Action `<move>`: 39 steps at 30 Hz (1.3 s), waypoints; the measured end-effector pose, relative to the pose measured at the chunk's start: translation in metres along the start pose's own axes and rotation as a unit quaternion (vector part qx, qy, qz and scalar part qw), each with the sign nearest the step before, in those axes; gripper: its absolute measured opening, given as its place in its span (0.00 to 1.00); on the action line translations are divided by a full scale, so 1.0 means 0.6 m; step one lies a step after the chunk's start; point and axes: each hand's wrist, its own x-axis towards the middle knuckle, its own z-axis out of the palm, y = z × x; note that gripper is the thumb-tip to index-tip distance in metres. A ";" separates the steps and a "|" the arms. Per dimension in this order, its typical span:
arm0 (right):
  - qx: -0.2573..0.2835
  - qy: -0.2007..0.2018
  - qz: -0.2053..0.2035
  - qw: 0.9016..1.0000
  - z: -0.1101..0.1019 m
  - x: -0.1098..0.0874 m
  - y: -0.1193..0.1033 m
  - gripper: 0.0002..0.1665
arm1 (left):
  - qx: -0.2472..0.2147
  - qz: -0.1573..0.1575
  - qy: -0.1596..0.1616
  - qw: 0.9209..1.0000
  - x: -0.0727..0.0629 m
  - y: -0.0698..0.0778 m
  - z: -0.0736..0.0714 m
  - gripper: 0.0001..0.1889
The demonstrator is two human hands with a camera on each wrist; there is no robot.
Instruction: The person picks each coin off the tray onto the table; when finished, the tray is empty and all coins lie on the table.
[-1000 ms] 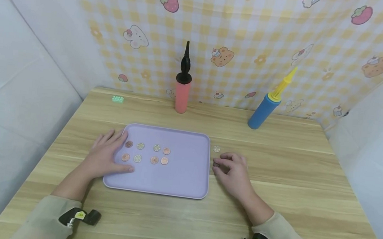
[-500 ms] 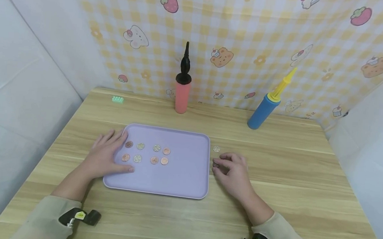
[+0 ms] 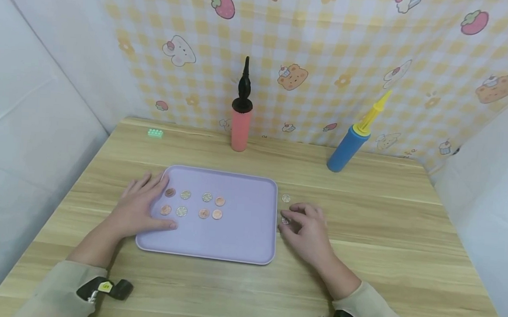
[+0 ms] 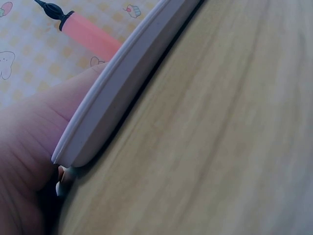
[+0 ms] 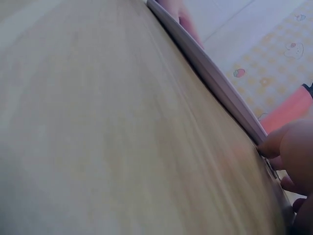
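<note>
A lilac tray [image 3: 245, 237] lies on the wooden table, with several copper and silver coins in two rows on its left half. My left hand [image 3: 135, 212] rests spread over the tray's left edge, thumb reaching onto the tray floor. Just past the right edge, thumb and fingertips of my right hand [image 3: 311, 234] pinch a silver coin [image 3: 285, 220], low over the table. A second silver coin [image 3: 286, 198] lies on the wood beyond those fingers. In the right wrist view, the pinched coin [image 5: 271, 169] is a thin sliver, mostly hidden by the fingers.
Behind the tray stands a pink hand pump [image 3: 240, 131] with a black nozzle. A blue and yellow pump [image 3: 342, 151] leans at the back right. One small green toy brick [image 3: 155, 133] sits at the back left. A checked cloth [image 3: 269, 39] hangs behind the table.
The coin between my right fingertips now shows a brighter silver face than before. Both hands and the tray hold their places, while the head view has tipped slightly.
</note>
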 end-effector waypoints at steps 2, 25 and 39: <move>0.000 0.008 0.019 1.000 0.000 -0.001 0.001 0.17 | 0.000 0.000 0.000 1.000 0.000 0.001 -0.001 0.69; -0.019 0.101 -0.127 0.987 0.030 0.021 -0.017 0.10 | 0.004 -0.002 -0.002 1.000 0.000 -0.003 0.008 0.70; -0.077 0.059 -0.195 0.976 0.089 0.055 -0.103 0.09 | 0.005 -0.002 -0.001 1.000 -0.001 -0.001 0.002 0.69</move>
